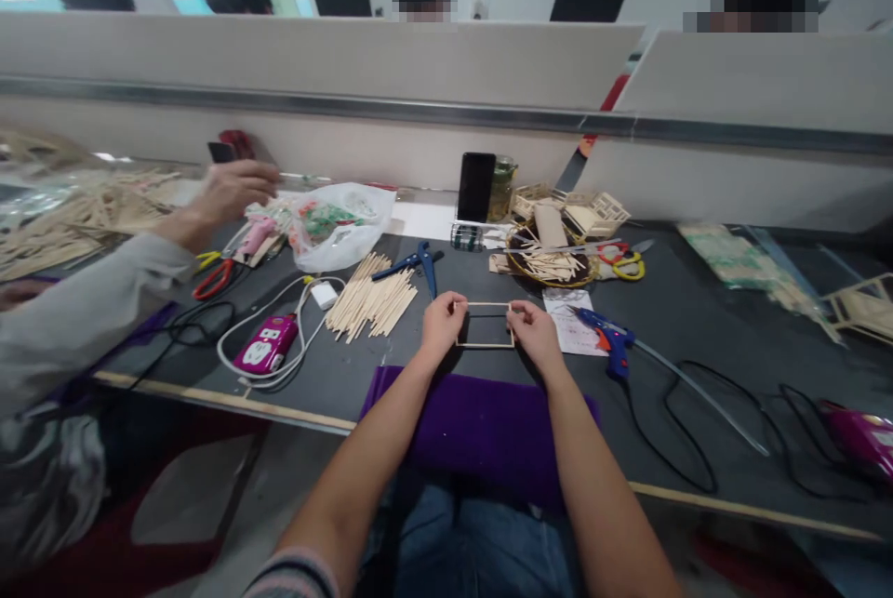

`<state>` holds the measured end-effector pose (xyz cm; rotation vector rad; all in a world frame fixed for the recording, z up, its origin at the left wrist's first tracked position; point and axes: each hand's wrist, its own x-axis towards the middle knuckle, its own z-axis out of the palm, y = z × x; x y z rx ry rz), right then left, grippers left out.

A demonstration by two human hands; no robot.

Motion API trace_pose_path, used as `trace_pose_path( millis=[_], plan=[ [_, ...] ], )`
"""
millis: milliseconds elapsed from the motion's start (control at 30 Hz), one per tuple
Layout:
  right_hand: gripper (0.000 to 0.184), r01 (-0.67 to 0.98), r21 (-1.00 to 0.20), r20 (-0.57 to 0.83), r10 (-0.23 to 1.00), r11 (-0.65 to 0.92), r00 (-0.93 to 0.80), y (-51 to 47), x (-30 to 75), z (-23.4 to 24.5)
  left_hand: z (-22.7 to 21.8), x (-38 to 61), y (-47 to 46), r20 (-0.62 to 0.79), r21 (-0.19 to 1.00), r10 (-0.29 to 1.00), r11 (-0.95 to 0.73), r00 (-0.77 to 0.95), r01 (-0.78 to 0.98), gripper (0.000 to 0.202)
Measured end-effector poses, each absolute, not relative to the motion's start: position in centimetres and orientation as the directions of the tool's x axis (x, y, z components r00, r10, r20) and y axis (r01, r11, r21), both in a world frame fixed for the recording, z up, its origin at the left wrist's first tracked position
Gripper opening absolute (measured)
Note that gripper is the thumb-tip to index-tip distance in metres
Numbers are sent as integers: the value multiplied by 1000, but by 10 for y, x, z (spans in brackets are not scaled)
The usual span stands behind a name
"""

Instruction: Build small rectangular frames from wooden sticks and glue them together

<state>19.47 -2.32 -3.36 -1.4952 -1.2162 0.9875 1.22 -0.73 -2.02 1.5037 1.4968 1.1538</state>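
Between my two hands is a small rectangular frame of thin wooden sticks (485,346), held just over the dark table. My left hand (442,324) pinches its left side, and my right hand (534,330) pinches its right side. Beneath my forearms a purple cloth (488,417) lies over the table edge. To the left is a loose pile of wooden sticks (369,300), with a blue cutter tool (419,268) against its upper end. Right of my right hand, a blue hot glue gun (612,338) rests partly on a paper sheet (568,324) with markings.
A basket of short sticks (551,261), scissors (628,263) and a dark phone (475,189) stand farther back. Leftward are a white cable with a purple power bank (266,344) and a plastic bag (341,221). A co-worker's hand (233,189) reaches in at left. Black cord (670,431) loops at right.
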Motion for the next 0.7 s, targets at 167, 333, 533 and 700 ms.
trace_pose_path(
  millis=[167,333,533,700],
  plan=[
    [31,526,-851,86,987,1,138,-26,200,-37,-17,12,-15,234,578,967,-223,102,785,17],
    [29,500,-857,218,966,121,139,-29,194,-26,-6,20,-21,338,318,891,-411,302,855,18],
    [27,152,-960,256,957,235,135,-27,183,-15,11,38,-25,485,213,789,-525,377,824,24],
    [21,139,-950,294,950,278,106,-30,186,-9,18,40,-26,589,341,749,-570,303,747,22]
  ],
)
